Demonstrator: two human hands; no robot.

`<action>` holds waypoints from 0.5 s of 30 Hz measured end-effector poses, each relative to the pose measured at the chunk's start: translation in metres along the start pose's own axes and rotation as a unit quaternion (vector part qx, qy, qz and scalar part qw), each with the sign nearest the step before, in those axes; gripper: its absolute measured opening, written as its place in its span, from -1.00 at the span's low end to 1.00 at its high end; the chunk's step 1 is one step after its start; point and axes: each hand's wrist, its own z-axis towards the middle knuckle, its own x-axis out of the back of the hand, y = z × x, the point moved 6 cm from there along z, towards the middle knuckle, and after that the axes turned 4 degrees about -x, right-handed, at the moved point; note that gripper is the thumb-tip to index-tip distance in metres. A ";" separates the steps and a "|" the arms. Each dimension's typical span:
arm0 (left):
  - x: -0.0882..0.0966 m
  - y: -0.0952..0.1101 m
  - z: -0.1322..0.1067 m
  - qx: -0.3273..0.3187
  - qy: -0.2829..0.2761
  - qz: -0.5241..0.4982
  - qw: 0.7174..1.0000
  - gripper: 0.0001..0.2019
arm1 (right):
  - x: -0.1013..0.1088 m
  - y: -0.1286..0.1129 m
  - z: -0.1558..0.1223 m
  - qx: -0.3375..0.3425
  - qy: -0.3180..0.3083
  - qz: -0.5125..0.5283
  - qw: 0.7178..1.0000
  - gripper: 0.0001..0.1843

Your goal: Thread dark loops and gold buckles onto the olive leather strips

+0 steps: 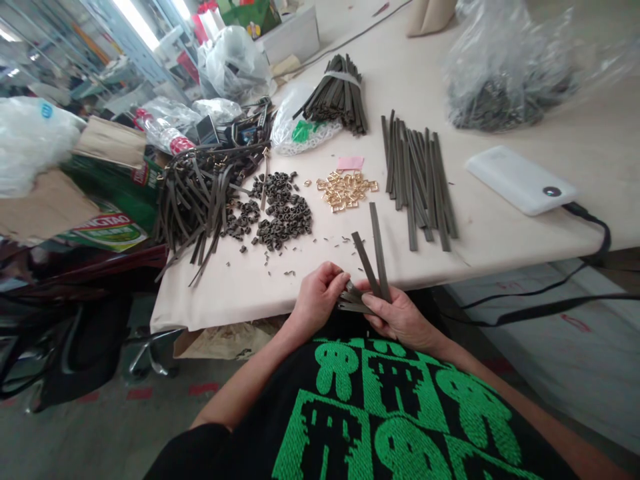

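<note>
At the table's front edge, my right hand [395, 313] is closed around several dark grey straps [367, 263]; two stick up past the thumb and others point left. My left hand [320, 293] pinches the left ends of those straps, close beside the right hand. Exactly how the fingertips meet the ends is too small to tell. Beyond the hands lie a pile of gold metal buckles [345, 190], a heap of small dark strap loops [285, 217], and a loose row of flat grey straps [417, 177].
A bundle of straps tied with a band [340, 93] lies at the back. On the right are a white power bank [523, 179] with a black cable and a clear plastic bag [510, 80] of dark pieces. Finished-looking straps [195, 193] hang over the table's left edge.
</note>
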 end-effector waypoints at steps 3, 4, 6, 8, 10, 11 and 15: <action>0.009 0.014 -0.002 -0.085 0.072 0.079 0.991 -0.91 | 0.001 0.001 0.000 0.007 0.011 -0.011 1.000 -0.54; 0.012 0.020 -0.004 -0.117 0.089 0.114 0.983 -0.92 | 0.001 0.000 0.001 0.009 0.012 -0.018 1.000 -0.54; 0.012 0.027 -0.007 -0.154 0.091 0.162 0.971 -0.93 | 0.000 -0.001 0.001 0.022 0.018 -0.032 0.999 -0.53; 0.010 0.029 -0.009 -0.148 0.064 0.157 0.974 -0.89 | 0.001 -0.004 0.002 0.040 0.024 -0.047 0.998 -0.52; 0.009 0.026 -0.010 -0.115 0.038 0.113 0.986 -0.88 | 0.004 -0.006 0.002 0.064 0.032 -0.071 0.995 -0.53; 0.008 0.024 -0.011 -0.092 0.028 0.085 0.992 -0.89 | 0.005 -0.007 0.002 0.079 0.037 -0.090 0.992 -0.55; 0.005 0.016 -0.009 -0.012 -0.012 -0.003 1.000 -0.87 | 0.012 -0.011 -0.001 0.141 0.062 -0.186 0.970 -0.60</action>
